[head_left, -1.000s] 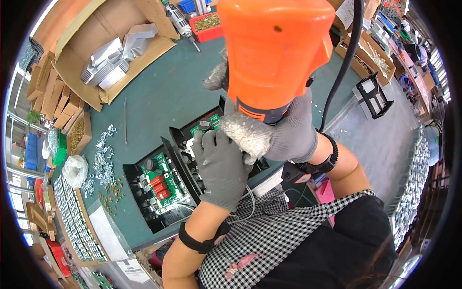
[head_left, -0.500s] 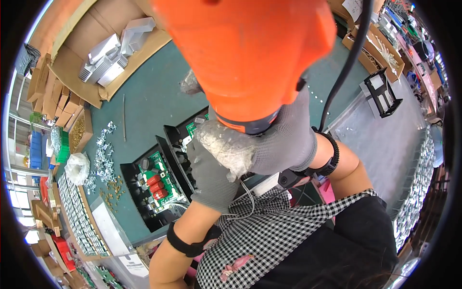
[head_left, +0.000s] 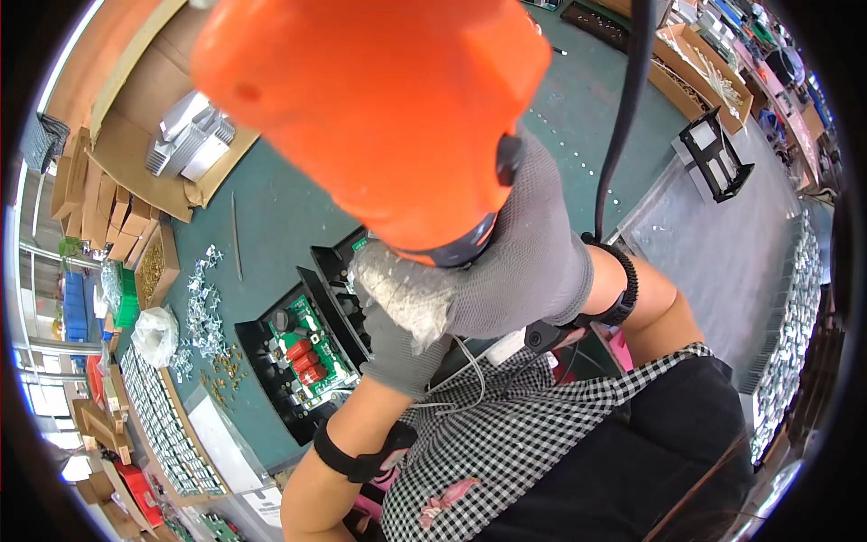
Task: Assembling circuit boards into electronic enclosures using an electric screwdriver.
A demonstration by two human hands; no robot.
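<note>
The right hand (head_left: 528,262), in a grey knit glove, is wrapped tight around the grip of a big orange power screwdriver (head_left: 370,117), held up close under the camera so that it fills the upper middle of the view. Its black cord (head_left: 623,108) runs up past the wrist, which wears a black band. The right forearm bends back toward the checked shirt. The left hand (head_left: 393,348), also gloved, reaches forward beneath the tool toward a black tray (head_left: 271,379) holding a green circuit board (head_left: 307,348) on the green table (head_left: 271,208); whether its fingers grip anything cannot be told, since the tool and right hand cover them.
</note>
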